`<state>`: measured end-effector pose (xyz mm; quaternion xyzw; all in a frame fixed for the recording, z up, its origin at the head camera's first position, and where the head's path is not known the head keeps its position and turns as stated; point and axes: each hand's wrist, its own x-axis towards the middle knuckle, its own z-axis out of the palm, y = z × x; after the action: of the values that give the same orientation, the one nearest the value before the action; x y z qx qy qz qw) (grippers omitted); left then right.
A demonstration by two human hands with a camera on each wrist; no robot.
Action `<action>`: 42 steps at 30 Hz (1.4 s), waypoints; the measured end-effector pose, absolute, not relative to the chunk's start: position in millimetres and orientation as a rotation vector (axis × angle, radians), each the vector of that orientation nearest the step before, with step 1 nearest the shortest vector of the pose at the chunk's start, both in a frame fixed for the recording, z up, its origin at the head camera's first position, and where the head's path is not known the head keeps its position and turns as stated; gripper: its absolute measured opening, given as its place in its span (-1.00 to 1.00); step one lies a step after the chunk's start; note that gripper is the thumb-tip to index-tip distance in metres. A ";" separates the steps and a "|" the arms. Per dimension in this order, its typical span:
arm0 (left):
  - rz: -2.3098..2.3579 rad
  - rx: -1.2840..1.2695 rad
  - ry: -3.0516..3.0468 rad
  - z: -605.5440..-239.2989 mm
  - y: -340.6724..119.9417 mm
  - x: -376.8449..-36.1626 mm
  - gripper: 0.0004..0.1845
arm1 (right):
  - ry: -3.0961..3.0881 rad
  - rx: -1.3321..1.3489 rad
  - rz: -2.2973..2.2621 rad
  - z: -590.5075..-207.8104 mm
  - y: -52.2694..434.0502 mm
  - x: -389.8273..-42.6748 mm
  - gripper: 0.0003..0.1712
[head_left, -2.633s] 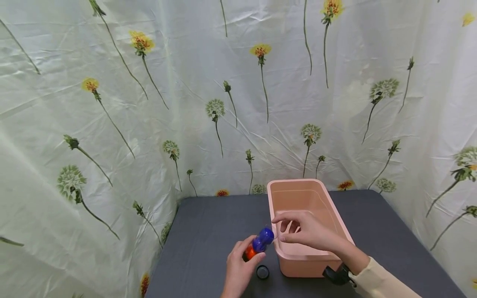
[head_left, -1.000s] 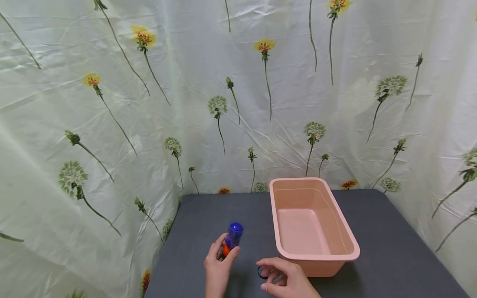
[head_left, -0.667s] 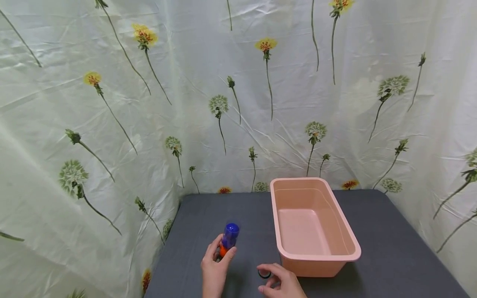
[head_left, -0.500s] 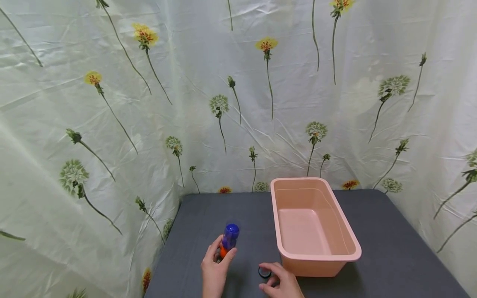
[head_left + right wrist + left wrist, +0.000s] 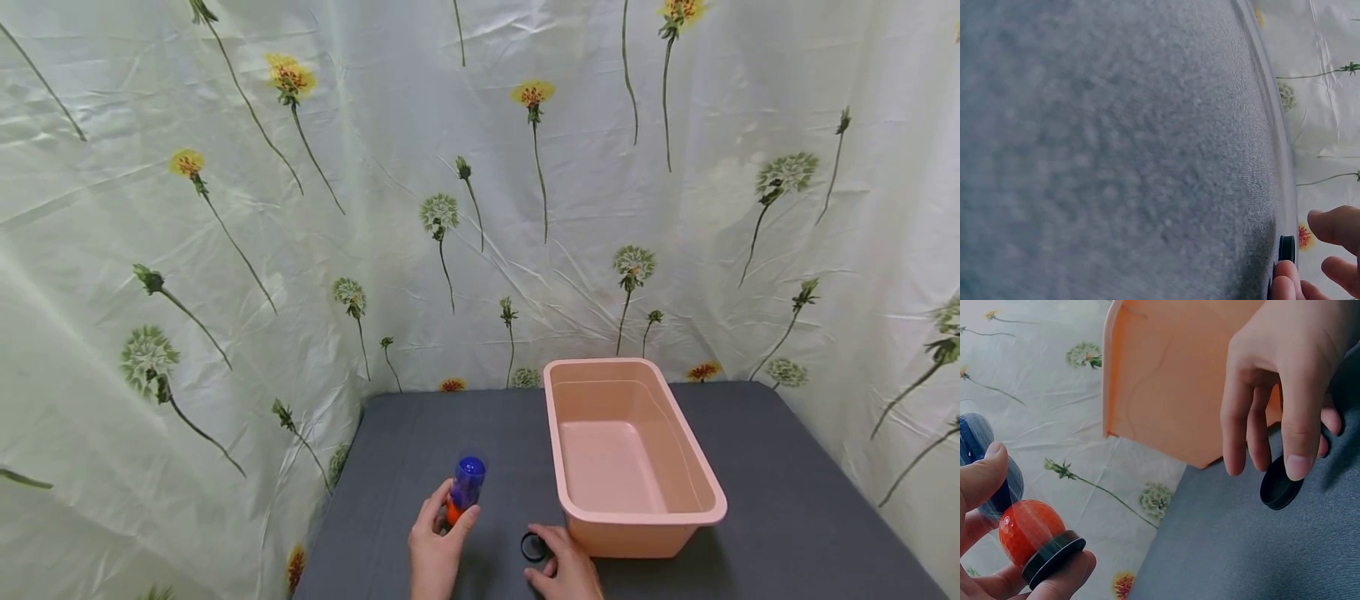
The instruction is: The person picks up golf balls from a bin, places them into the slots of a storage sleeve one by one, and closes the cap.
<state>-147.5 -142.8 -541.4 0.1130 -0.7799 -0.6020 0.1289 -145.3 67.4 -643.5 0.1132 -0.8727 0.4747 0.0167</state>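
Observation:
My left hand (image 5: 437,550) grips a clear tube (image 5: 468,483) holding blue balls above an orange ball (image 5: 1030,531). The tube leans slightly over the table, thumb on one side and fingers on the other. In the left wrist view a dark green-black base (image 5: 1054,559) closes its lower end, a fingertip against it. A round black cap (image 5: 534,547) lies on the table with its hollow side up. My right hand (image 5: 566,562) is right at the cap, thumb and forefinger spread about its edge. In the left wrist view the right thumb (image 5: 1299,465) overlaps the cap's rim.
A pink plastic tub (image 5: 557,433) stands to the right, its near end just behind my right hand. Dark grey cloth covers the table (image 5: 420,425). A white flower-print curtain (image 5: 480,208) hangs behind the table and along its sides.
My right hand has come down from over the tub to the cap on the table. My left hand has drawn the tube left, away from the tub, and turned it more upright.

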 end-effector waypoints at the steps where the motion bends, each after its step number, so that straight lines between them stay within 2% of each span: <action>1: -1.749 0.336 -2.272 -541.8 -142.6 -147.6 -0.37 | -2.719 0.349 1.469 -644.5 67.0 -146.4 -0.32; 13: -1.778 0.345 -2.298 -545.4 -141.2 -146.7 -0.33 | -2.760 0.402 1.354 -653.0 63.8 -147.5 -0.32; 23: -1.804 0.306 -2.280 -551.8 -139.8 -145.7 -0.35 | -2.766 0.473 1.348 -655.4 66.3 -146.7 -0.51; 35: -1.817 0.267 -2.261 -549.7 -141.8 -146.5 -0.38 | -2.846 0.632 1.445 -625.6 62.5 -144.0 -0.59; 42: -1.821 0.274 -2.281 -548.5 -145.0 -145.8 -0.35 | -2.805 0.672 1.476 -600.2 54.9 -140.3 -0.55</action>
<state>-145.8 -145.0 -548.5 0.0928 -0.7737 -0.6179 0.1049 -140.3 54.9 -600.2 0.2072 -0.8647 0.4549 -0.0493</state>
